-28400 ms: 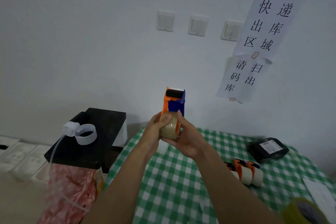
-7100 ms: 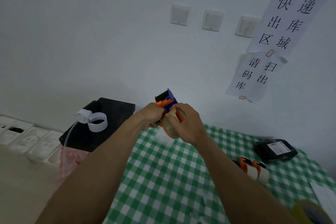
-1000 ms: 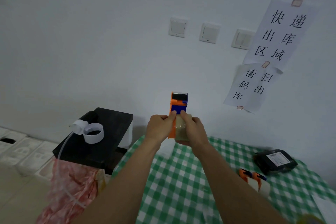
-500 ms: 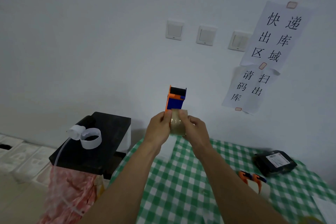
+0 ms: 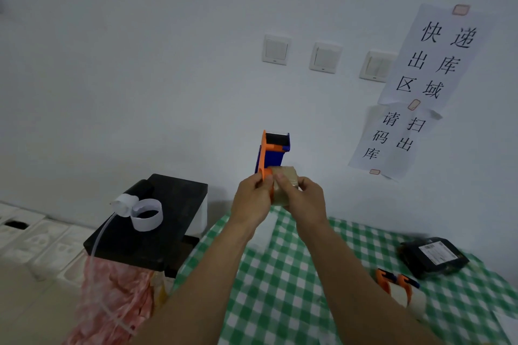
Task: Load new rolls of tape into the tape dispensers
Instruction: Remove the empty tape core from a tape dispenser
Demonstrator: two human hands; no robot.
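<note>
Starting far left: white boxes [image 5: 33, 238] line the floor by the wall, then a black stand [image 5: 157, 221] with a curl of white paper [image 5: 145, 214] on top and a pink patterned bag [image 5: 112, 302] hanging under it. Left hand [image 5: 252, 202] is raised above the checked table [image 5: 280, 288], fingers closed on the orange side of the dispenser [image 5: 273, 154] — held upright, blue body and black roller at top. Right hand [image 5: 304, 202] sits just beside it, fingers wrapped on the tape roll [image 5: 286, 176] at the dispenser's lower end; can't tell if the roll is fully seated. Three switches [image 5: 325, 57] on the wall above. Further right, two paper signs [image 5: 431, 64]. On the table at right — two more orange dispensers [image 5: 392, 283] with white rolls, and beyond them a black parcel [image 5: 431, 256].
</note>
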